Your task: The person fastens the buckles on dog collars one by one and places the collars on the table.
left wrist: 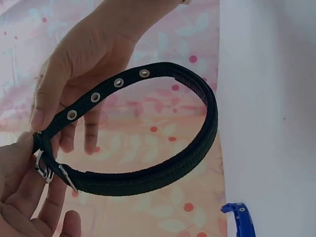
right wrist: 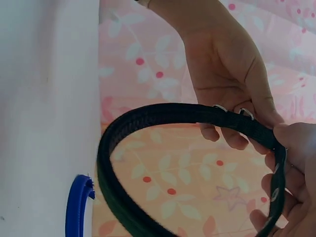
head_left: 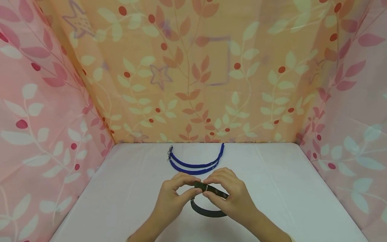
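Note:
A dark green collar with a metal buckle [left wrist: 44,168] forms a closed loop, held up between both hands. My left hand [head_left: 172,196] pinches it at the buckle end between thumb and fingers. Opposite, my right hand [head_left: 235,195] pinches the strap [head_left: 216,191] on the side with the metal eyelets. In the left wrist view the collar [left wrist: 148,185] hangs as a wide loop, its eyelets running up from the fingertips. The right wrist view shows the collar [right wrist: 111,182] with both thumbs close together at the joined ends.
Two blue collars [head_left: 193,172] lie curved side by side on the white table [head_left: 121,201], beyond the hands, with metal parts at their left ends. Patterned cloth [head_left: 187,67] walls enclose the table at the back and sides.

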The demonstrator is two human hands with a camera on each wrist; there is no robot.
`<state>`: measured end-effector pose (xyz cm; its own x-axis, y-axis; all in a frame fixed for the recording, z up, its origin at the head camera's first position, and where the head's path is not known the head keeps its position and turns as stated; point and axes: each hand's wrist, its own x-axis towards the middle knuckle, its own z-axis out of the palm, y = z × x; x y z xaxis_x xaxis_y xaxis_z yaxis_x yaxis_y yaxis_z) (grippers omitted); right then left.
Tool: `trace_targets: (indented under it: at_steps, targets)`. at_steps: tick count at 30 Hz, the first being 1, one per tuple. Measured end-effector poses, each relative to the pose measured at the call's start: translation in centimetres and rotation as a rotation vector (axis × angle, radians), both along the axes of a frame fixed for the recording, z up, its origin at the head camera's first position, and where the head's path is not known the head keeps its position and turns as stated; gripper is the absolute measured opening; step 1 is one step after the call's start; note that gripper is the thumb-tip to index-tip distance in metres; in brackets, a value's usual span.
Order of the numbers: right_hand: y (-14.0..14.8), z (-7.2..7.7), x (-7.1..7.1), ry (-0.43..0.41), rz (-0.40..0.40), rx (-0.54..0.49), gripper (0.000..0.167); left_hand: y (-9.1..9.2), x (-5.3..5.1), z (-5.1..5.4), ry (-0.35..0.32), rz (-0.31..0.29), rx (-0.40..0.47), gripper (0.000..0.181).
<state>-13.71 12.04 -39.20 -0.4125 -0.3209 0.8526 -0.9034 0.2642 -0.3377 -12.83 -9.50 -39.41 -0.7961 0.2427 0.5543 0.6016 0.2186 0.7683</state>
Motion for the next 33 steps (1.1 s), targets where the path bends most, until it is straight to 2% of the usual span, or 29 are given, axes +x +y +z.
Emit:
trace_targets:
  at_steps: [4, 8, 15, 19, 23, 27, 30, 33]
  targets:
    - [0.0, -0.1, -0.1, -0.007, 0.028, -0.032, 0.028, -0.3, 0.1, 0.4, -0.045, 0.012, -0.008, 0.020]
    - [0.4, -0.2, -0.4, -0.057, 0.007, -0.023, 0.034, -0.8, 0.1, 0.9, -0.069, 0.029, 0.010, 0.023]
    - [0.9, -0.5, -0.8, -0.186, -0.013, 0.005, 0.036, -1.6, -0.4, 1.3, -0.085, -0.008, 0.146, 0.026]
    - [1.0, -0.7, -1.0, -0.220, -0.016, 0.019, 0.033, -1.8, -0.4, 1.6, -0.114, 0.014, 0.207, 0.025]
    - [1.2, -0.7, -1.3, -0.251, -0.048, 0.063, 0.031, -1.8, -0.2, 1.9, -0.126, 0.061, 0.247, 0.024]
    - [1.3, -0.8, -1.3, -0.292, -0.081, 0.141, 0.026, -1.5, -0.3, 1.7, -0.111, 0.047, 0.231, 0.024]
    - [1.1, -0.9, -1.2, -0.249, -0.069, 0.161, 0.022, -1.2, -0.3, 1.2, -0.100, 0.024, 0.185, 0.023]
    - [0.5, -1.0, -0.9, -0.148, -0.043, 0.143, 0.021, -0.8, -0.2, 0.7, -0.098, -0.003, 0.151, 0.024]
